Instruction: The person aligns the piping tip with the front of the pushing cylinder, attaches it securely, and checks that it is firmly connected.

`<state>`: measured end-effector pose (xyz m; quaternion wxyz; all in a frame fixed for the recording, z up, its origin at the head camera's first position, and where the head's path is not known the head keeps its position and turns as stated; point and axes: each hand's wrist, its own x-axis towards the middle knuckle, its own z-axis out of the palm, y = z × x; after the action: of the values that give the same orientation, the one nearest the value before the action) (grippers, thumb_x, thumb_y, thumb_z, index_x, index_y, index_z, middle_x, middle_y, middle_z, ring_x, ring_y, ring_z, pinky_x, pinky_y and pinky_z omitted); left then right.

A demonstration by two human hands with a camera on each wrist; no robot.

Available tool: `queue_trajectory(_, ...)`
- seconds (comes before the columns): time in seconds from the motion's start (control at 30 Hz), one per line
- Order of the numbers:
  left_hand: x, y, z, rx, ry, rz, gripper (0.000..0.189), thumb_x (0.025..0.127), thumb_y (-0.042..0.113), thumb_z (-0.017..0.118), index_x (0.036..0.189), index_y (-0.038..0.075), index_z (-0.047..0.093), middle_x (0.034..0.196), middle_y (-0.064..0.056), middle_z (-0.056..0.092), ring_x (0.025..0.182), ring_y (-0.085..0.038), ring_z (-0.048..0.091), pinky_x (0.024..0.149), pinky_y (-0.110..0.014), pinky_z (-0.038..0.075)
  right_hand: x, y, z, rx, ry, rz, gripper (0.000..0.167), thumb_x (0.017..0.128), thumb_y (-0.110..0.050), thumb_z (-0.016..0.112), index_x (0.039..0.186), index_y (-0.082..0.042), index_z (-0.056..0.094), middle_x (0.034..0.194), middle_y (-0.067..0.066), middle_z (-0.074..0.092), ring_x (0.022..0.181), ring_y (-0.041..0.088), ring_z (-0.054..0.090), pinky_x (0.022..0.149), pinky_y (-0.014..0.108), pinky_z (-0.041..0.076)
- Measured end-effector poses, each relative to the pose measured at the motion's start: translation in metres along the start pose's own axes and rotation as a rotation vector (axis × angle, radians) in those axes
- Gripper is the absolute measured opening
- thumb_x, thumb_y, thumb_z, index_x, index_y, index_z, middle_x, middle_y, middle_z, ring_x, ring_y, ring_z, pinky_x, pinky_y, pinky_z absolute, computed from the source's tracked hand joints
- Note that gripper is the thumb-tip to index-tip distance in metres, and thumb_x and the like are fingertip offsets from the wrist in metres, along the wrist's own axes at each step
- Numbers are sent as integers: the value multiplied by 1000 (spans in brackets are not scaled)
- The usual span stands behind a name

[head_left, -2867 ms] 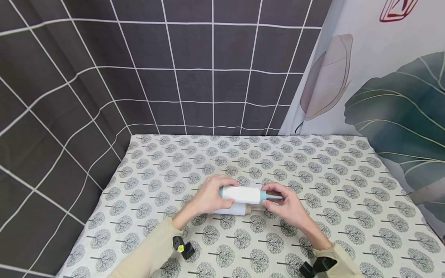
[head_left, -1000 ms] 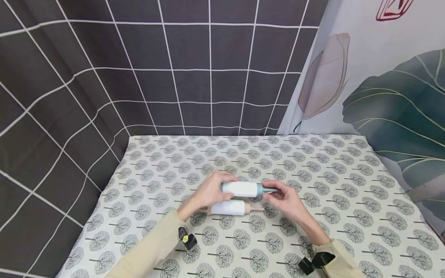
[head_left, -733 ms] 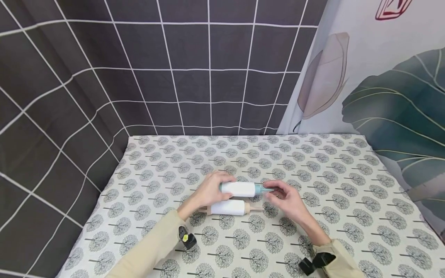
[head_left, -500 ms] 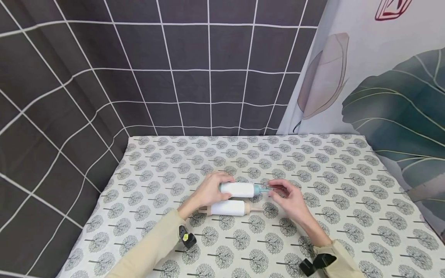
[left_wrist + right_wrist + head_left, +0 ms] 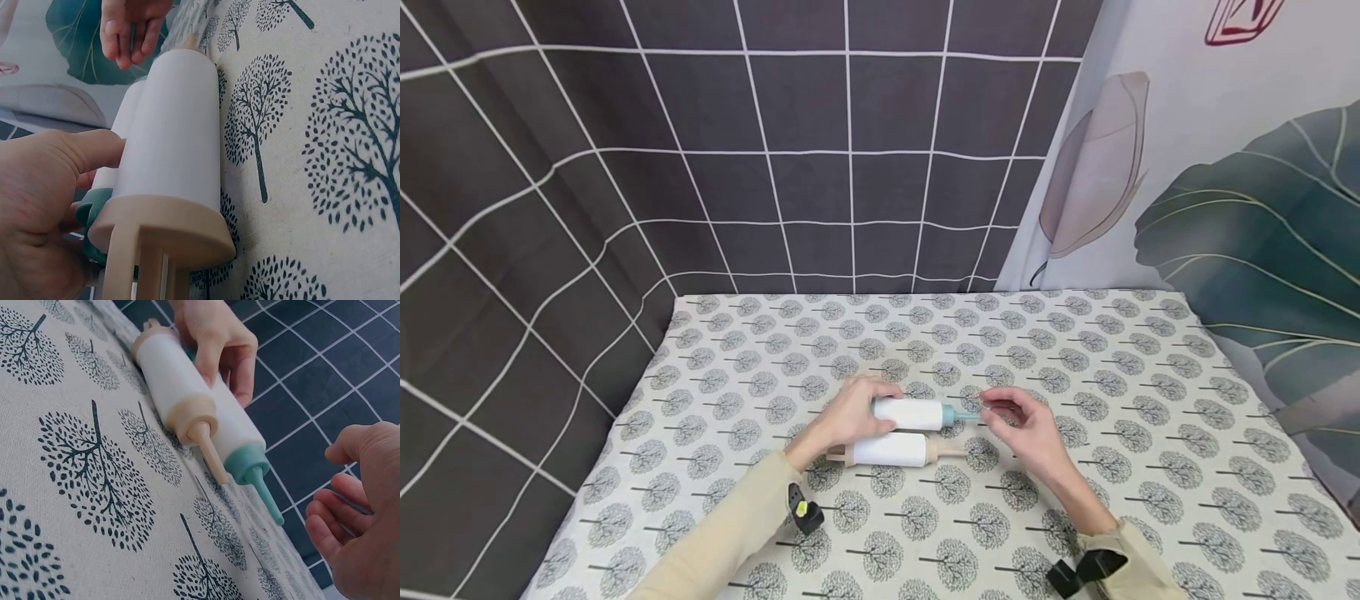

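Observation:
My left hand (image 5: 853, 410) grips a white tube with teal ends (image 5: 912, 414), thumb on the near side and fingers over the far side. Its collar and slim tapered tip (image 5: 269, 500) are teal, like a piping syringe. A matching white tube with beige ends (image 5: 891, 449) lies parallel, just on the near side of it. Split beige bars (image 5: 147, 269) stick out of its back end in the left wrist view. My right hand (image 5: 1026, 429) is beside the teal tip, fingers loosely bent and holding nothing; the right wrist view shows a gap between them.
Both tubes are at the middle of a table with a tree-print cloth (image 5: 1075, 517). A dark curtain with white grid lines (image 5: 812, 183) hangs behind and to the left. A leaf-print curtain (image 5: 1262, 250) hangs on the right.
The teal-ended tube has come down from overlapping the beige-ended one to lie alongside it, shifting slightly left. My right hand has let go of its tip and drawn a little to the right.

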<state>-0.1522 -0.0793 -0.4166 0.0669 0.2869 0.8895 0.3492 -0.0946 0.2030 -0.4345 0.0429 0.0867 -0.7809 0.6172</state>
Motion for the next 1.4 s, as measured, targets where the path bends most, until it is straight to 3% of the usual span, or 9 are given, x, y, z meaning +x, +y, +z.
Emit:
queue_trajectory(0.23, 1, -3, 0, -14, -13, -4, 45, 74, 4, 84, 117, 1, 71, 122, -12, 68, 111, -30, 61, 98, -47, 45, 0, 0, 1, 9, 9, 3, 31, 88, 8, 67, 117, 11, 59, 119, 30, 60, 104, 23, 61, 91, 19, 48)
queue_trajectory(0.63, 4, -6, 2, -15, -32, -20, 42, 75, 4, 84, 114, 2, 72, 119, -12, 69, 107, -28, 63, 94, -45, 48, -2, 0, 1, 21, -8, -3, 30, 89, 5, 67, 118, 11, 58, 118, 30, 60, 102, 22, 63, 90, 19, 50)
queue_trajectory(0.8, 5, -5, 1, -18, -44, -36, 42, 74, 5, 85, 114, 3, 72, 118, -11, 70, 104, -26, 63, 93, -44, 47, -3, 0, 1, 19, -8, 8, 30, 89, 8, 65, 117, 11, 58, 118, 31, 60, 100, 16, 63, 89, 19, 50)
queue_trajectory(1.23, 8, -2, -3, 1, -49, -52, 42, 75, 8, 87, 114, 5, 73, 116, -9, 71, 104, -25, 63, 92, -41, 49, -3, -1, 0, 31, -4, 27, 29, 90, 7, 64, 118, 11, 58, 118, 30, 60, 103, 29, 63, 90, 20, 50)
queue_trajectory(1.4, 6, -7, -3, 14, 8, -16, 43, 82, 17, 82, 120, 2, 69, 121, -11, 69, 112, -29, 61, 100, -47, 44, -3, -3, -1, 32, -1, 28, 31, 90, 5, 66, 119, 11, 58, 120, 30, 60, 104, 27, 63, 90, 20, 50)
